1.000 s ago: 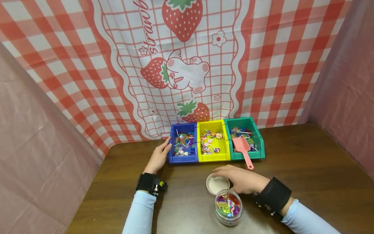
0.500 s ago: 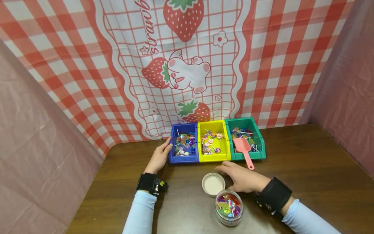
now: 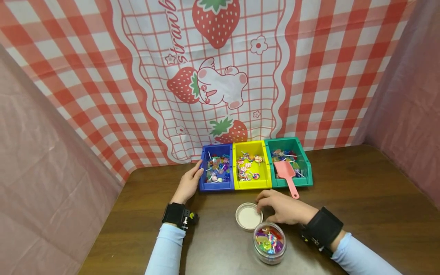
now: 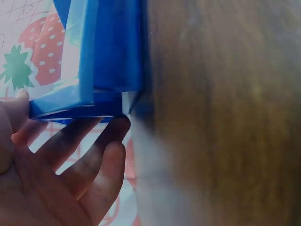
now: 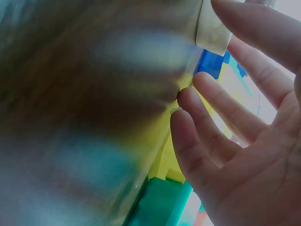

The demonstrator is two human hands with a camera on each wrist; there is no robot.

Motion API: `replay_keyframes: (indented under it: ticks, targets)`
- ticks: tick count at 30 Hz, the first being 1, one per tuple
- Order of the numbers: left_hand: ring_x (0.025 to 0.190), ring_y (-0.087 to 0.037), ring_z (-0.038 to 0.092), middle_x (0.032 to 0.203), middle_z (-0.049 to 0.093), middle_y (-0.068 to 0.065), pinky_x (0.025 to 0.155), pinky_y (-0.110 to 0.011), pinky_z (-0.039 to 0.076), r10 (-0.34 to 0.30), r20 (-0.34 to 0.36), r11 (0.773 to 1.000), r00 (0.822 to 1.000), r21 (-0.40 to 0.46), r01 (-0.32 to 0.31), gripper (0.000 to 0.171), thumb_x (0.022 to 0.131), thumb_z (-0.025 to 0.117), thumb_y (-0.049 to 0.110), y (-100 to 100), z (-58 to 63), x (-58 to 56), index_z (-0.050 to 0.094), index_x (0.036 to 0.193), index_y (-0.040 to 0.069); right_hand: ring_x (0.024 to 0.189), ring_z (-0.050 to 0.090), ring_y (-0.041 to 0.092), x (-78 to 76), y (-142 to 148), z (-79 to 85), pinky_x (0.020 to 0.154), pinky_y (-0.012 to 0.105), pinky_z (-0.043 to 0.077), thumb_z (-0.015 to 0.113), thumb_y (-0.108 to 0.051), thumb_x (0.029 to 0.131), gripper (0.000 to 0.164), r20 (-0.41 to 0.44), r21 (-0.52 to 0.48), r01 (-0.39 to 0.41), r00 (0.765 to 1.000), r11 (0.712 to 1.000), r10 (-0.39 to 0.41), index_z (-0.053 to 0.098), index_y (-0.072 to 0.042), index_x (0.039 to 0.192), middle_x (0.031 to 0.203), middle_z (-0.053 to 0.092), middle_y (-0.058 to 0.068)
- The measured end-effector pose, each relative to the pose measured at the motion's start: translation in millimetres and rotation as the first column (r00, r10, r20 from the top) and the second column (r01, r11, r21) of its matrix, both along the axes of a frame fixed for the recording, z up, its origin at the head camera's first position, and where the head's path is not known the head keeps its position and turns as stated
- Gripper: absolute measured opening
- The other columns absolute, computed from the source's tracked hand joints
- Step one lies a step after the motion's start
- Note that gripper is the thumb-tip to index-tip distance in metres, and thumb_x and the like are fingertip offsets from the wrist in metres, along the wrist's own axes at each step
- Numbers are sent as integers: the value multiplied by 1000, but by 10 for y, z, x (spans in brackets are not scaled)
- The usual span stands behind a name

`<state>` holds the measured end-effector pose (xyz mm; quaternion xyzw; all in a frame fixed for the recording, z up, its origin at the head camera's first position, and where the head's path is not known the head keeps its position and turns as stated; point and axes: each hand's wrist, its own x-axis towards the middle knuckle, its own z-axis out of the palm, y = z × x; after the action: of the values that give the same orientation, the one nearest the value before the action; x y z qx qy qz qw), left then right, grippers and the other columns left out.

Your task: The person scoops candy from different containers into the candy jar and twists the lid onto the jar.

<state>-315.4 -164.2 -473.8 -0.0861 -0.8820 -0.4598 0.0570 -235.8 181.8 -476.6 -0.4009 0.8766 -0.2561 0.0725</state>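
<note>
My left hand (image 3: pixel 187 186) rests against the left side of the blue bin (image 3: pixel 216 186), its fingers along the outer wall. In the left wrist view, the fingers (image 4: pixel 106 150) touch the blue bin at its edge. My right hand (image 3: pixel 285 207) is low over the table with loosely bent fingers, one fingertip at the right rim of a round white lid (image 3: pixel 249 217). The lid lies flat, hollow side up. Just in front of it stands a clear jar (image 3: pixel 269 243) filled with colourful candy pieces. In the right wrist view, the lid (image 5: pixel 212 28) shows beside the thumb.
A yellow bin (image 3: pixel 252 185) with small lollipops adjoins the blue one. Right of it, a green bin (image 3: pixel 306 168) holds mixed candies and a pink scoop (image 3: pixel 286 173), whose handle hangs over the front. A checked strawberry cloth (image 3: pixel 220 88) hangs behind the wooden table (image 3: pixel 361 198).
The lid has shifted left across the table, away from my right palm. My right hand's fingers have drawn slightly right and bent more. My left hand stays on the blue bin.
</note>
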Motion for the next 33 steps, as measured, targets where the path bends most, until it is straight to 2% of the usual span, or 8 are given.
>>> replay_keyframes:
  ticks: [7, 12, 17, 21, 24, 26, 28, 33]
  targets:
    - [110, -28, 65, 121, 68, -14, 93, -46, 49, 75, -122, 992, 990, -92, -87, 42, 99, 65, 23, 13, 136, 19, 61, 138, 8, 111, 53, 25, -10, 1, -2, 93, 45, 48, 87, -22, 77, 21, -24, 1, 13, 1000, 1000, -13, 67, -25, 86, 120, 60, 4]
    - [101, -25, 68, 111, 72, -11, 86, -43, 52, 88, -293, 988, 952, -95, -120, 28, 97, 67, 18, 1, 293, 54, 71, 121, 5, 103, 51, 21, -16, 13, 22, 90, 42, 49, 87, -27, 77, 25, -22, 23, 41, 999, 999, -40, 63, -24, 80, 112, 60, -1]
    - [76, -16, 70, 83, 74, -3, 65, -33, 55, -3, -402, 999, 916, -40, -14, 15, 98, 65, 14, 47, 436, 165, 76, 102, 5, 93, 47, 15, -8, 59, 40, 83, 36, 48, 87, -25, 77, 28, -42, 42, 50, 998, 998, -49, 59, -25, 75, 97, 53, -9]
    - [60, -10, 65, 67, 68, 5, 53, -27, 51, -162, -364, 987, 917, -70, 146, 16, 99, 65, 18, 210, 493, 303, 76, 93, 8, 93, 47, 15, 5, 106, 49, 82, 35, 47, 87, -24, 77, 30, -41, 42, 72, 997, 997, -70, 58, -26, 72, 98, 53, -10]
    - [61, -9, 63, 71, 67, 10, 56, -26, 51, -318, -261, 947, 912, -138, 291, 18, 99, 65, 25, 390, 504, 425, 76, 92, 12, 96, 49, 17, 16, 127, 52, 84, 39, 49, 87, -22, 76, 31, -36, 35, 89, 996, 995, -87, 57, -27, 71, 104, 55, -7]
    - [70, -8, 65, 79, 69, 12, 64, -26, 53, -428, -183, 900, 885, -181, 397, 18, 98, 66, 30, 510, 499, 507, 76, 97, 15, 100, 50, 20, 20, 127, 45, 86, 41, 49, 88, -21, 76, 30, -32, 34, 93, 995, 995, -92, 59, -26, 75, 109, 57, -3]
    - [82, -7, 66, 91, 71, 10, 71, -26, 53, -528, -102, 840, 843, -206, 501, 21, 96, 68, 34, 607, 479, 588, 75, 106, 16, 106, 51, 23, 23, 113, 32, 91, 44, 49, 88, -20, 76, 27, -29, 33, 88, 996, 996, -87, 62, -24, 82, 118, 58, 2]
    - [108, -14, 61, 122, 67, 0, 81, -29, 52, -713, 46, 681, 699, -190, 707, 48, 89, 76, 36, 768, 376, 742, 65, 129, 13, 125, 47, 32, 46, 64, 6, 99, 51, 46, 87, -20, 78, 40, 0, 30, 74, 997, 997, -74, 67, -17, 112, 141, 51, 11]
